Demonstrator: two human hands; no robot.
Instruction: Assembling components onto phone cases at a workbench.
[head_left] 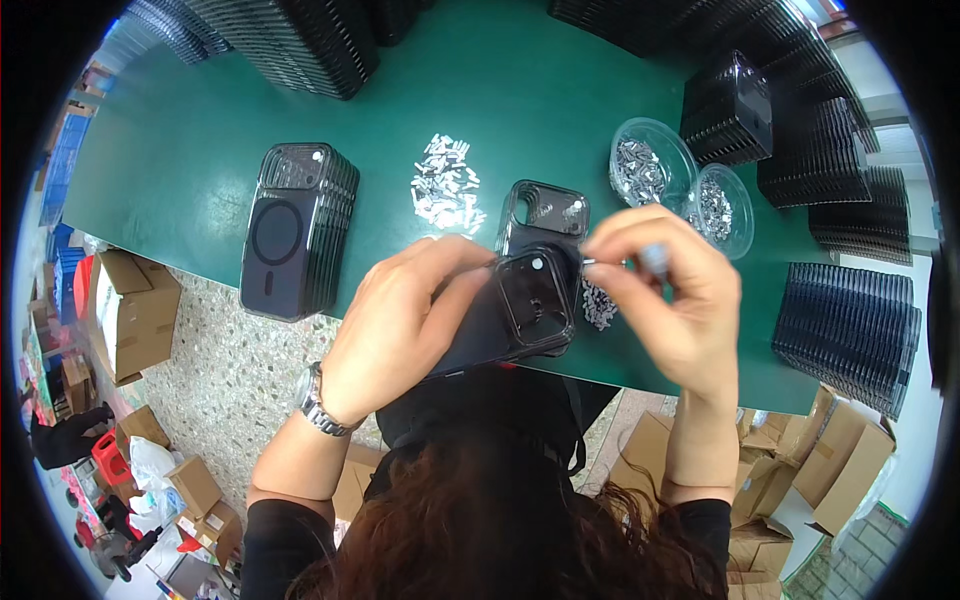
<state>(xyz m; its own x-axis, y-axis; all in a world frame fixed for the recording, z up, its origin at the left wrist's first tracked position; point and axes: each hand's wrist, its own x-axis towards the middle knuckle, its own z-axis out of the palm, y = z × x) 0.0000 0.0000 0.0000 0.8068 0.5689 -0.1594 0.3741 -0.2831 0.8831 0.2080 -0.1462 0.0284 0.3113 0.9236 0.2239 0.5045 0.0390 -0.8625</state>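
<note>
A dark phone case (538, 305) with a large camera opening is tilted in my left hand (395, 325), thumb and fingers closed on its left edge. Beneath and behind it, another case (548, 220) of the same kind lies on the table. By the held case's upper right edge, my right hand (680, 295) pinches a tiny silvery piece (588, 262) between thumb and forefinger. A finger of that hand has a pale wrap (655, 258). Small grey parts (598, 305) lie in a heap just under the right hand. Farther off lies a loose spread of small silvery pieces (447, 185).
A stack of phone cases (295, 235) stands at the left on the green table (520, 90). Two clear round tubs (650, 165) of small metal parts are at the right. Tall stacks of dark cases (845, 330) line the right and far edges. Cardboard boxes (135, 310) sit beyond the table.
</note>
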